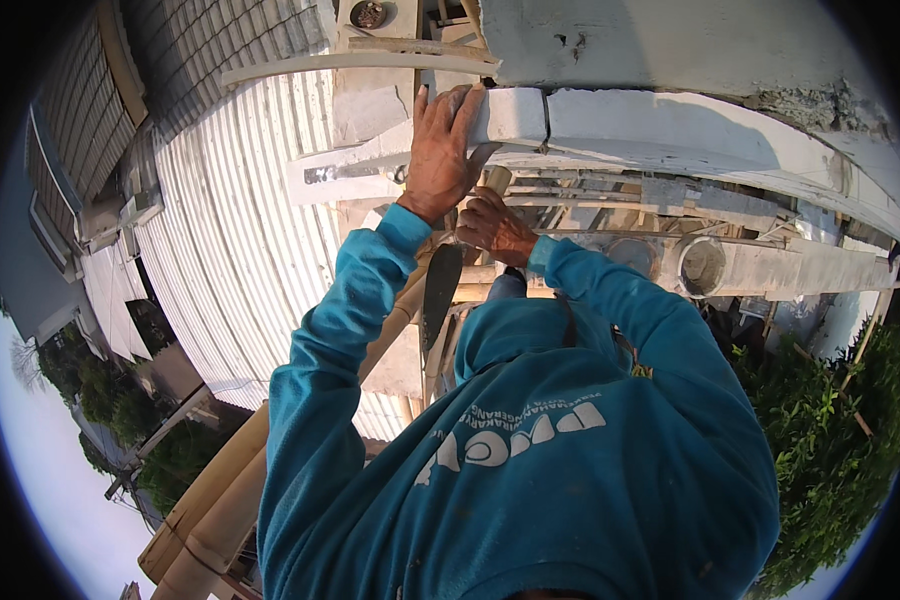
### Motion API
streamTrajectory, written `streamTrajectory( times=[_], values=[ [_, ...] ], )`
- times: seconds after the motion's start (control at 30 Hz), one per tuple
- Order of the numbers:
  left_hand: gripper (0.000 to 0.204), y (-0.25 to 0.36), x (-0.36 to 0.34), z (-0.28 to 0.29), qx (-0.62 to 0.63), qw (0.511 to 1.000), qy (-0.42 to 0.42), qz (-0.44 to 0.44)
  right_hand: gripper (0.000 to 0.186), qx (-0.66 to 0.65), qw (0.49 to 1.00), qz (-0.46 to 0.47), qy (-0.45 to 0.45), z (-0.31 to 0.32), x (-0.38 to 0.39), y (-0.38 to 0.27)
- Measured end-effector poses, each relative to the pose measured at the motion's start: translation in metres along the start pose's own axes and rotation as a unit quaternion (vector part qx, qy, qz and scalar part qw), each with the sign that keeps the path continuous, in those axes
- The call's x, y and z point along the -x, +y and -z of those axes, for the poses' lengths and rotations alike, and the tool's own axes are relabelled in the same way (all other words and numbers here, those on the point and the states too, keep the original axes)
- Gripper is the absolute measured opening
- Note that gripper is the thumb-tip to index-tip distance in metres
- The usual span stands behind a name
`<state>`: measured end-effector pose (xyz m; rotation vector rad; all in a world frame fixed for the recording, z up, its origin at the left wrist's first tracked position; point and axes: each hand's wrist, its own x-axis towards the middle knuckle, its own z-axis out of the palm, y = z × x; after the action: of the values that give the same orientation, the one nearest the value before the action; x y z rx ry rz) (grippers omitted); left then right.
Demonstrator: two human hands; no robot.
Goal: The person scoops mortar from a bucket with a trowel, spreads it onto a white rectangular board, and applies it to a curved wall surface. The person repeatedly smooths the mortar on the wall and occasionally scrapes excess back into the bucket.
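My left hand [444,155] lies with fingers spread over the end of a white block [513,115] at the top of the wall. Right beside it, a longer white block [650,120] continues the row, with a narrow dark joint between the two. My right hand [496,228] is just below, its fingers curled closed around the handle of a trowel. The dark trowel blade [442,290] hangs down to the left of that hand. A wooden pole end [498,180] shows beside my right fingers. The trowel's handle is mostly hidden by the hand.
Planks and poles crowd the area below the wall, with a round grey container [703,266] on the right. A corrugated roof [240,230] spreads at left. Thick bamboo poles [205,510] rise at lower left. A small bowl [368,14] sits at the top. Leafy branches [820,450] fill the lower right.
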<state>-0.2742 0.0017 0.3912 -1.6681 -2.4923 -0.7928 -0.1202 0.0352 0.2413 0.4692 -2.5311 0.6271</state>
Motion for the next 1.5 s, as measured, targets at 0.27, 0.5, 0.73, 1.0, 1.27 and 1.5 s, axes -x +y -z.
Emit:
streamTrajectory(
  times=[0.27,0.5,0.73,1.0,1.27,1.5],
  values=[
    [0.079,-0.001,0.004,-0.001,0.0,1.0,0.007,-0.006,0.015,-0.012,0.997,0.013,-0.075,0.024,-0.013,0.004],
    [0.079,-0.004,0.006,-0.006,0.002,1.0,0.014,-0.007,0.015,-0.019,0.997,-0.01,-0.069,0.031,-0.023,0.013],
    [0.079,-0.003,0.011,-0.012,-0.051,0.999,0.01,0.011,0.017,-0.023,0.987,-0.079,-0.135,0.046,-0.002,-0.016],
    [0.073,0.032,0.014,-0.009,-0.067,0.993,0.051,0.087,0.04,0.088,0.935,-0.307,-0.155,0.104,0.118,-0.034],
    [0.068,0.034,0.013,-0.025,-0.058,0.988,0.093,0.108,0.036,0.098,0.85,-0.486,-0.176,0.156,0.191,-0.017],
    [0.072,0.03,0.012,-0.015,-0.097,0.991,0.047,0.084,0.042,0.015,0.852,-0.522,-0.015,0.194,0.151,-0.022]
  ],
)
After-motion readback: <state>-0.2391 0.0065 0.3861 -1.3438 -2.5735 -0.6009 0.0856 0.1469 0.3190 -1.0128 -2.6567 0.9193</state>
